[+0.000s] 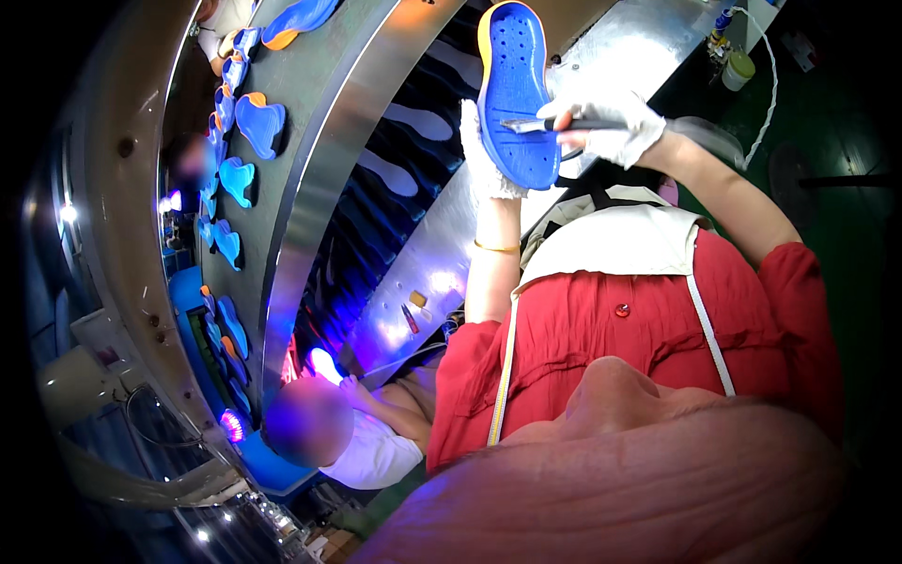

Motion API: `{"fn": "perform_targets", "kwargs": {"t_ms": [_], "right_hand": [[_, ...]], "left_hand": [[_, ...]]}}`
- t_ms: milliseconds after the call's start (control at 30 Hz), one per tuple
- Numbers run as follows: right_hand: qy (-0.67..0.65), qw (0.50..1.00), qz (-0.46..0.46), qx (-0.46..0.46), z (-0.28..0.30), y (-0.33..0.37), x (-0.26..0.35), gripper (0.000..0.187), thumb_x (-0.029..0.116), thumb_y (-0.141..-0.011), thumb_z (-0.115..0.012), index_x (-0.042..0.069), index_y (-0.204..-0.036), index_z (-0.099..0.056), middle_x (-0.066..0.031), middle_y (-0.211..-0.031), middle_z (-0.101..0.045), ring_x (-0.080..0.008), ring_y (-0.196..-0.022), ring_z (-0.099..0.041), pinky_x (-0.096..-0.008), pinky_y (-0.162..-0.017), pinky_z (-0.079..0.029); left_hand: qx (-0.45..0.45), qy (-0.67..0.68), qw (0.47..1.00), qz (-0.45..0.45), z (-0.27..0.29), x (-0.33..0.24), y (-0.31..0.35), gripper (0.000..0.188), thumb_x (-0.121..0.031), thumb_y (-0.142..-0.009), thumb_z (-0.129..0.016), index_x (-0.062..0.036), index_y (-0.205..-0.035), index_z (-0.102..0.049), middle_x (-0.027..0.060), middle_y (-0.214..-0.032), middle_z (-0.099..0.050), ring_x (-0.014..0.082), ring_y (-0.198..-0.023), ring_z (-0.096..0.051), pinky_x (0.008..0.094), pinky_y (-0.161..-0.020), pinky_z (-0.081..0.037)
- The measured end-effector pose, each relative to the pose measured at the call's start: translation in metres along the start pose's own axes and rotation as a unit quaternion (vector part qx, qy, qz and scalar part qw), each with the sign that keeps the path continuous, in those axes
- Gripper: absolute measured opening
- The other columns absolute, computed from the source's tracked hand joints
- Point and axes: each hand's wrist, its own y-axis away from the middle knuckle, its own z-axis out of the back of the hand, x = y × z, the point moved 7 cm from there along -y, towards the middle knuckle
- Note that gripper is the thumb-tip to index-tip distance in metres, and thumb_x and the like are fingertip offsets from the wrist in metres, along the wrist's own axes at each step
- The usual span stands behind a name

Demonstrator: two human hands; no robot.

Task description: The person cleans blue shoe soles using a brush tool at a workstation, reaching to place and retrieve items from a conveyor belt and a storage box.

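A blue shoe sole (519,70) with an orange edge and small holes stands tilted up before me, its inner face in view. My left hand (492,179), in a white glove, is wrapped round its left side and lower end; part of that hand is hidden behind the sole. In my right hand (628,130), also white-gloved with some fingertips bare, is a brush (539,124) with a dark handle and metal ferrule. Its tip appears to touch the lower middle of the sole, where dark lines run across the surface.
A metal-edged conveyor (277,183) on the left carries several blue and orange soles. Pale sole-shaped pieces (387,174) lie on a dark rack beside the metal bench (395,310). A yellow-green container (738,70) is at upper right. A co-worker (376,456) sits at lower left.
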Motion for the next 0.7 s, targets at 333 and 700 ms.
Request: {"fn": "perform_targets", "kwargs": {"t_ms": [333, 700], "right_hand": [[-0.111, 0.971, -0.208, 0.025, 0.020, 0.006, -0.018, 0.031, 0.037, -0.086, -0.074, 0.007, -0.091, -0.066, -0.0055, -0.083, -0.067, -0.0130, -0.075, -0.063, -0.0246, -0.068, -0.050], [-0.082, 0.973, -0.177, 0.121, 0.004, -0.006, -0.015, 0.032, 0.037, -0.085, -0.074, 0.007, -0.089, -0.064, -0.0061, -0.078, -0.064, -0.0140, -0.069, -0.061, -0.0267, -0.063, -0.050]], "left_hand": [[0.018, -0.155, 0.987, -0.025, 0.016, -0.018, -0.016, 0.056, -0.049, -0.094, -0.051, -0.0057, -0.129, -0.055, 0.0133, -0.115, -0.065, 0.0251, -0.097, -0.066, 0.0379, -0.083, -0.057], [0.041, -0.189, 0.981, -0.003, 0.005, -0.010, -0.021, 0.052, -0.049, -0.091, -0.061, -0.0092, -0.125, -0.058, 0.0078, -0.108, -0.067, 0.0186, -0.093, -0.066, 0.0312, -0.081, -0.057]]}}
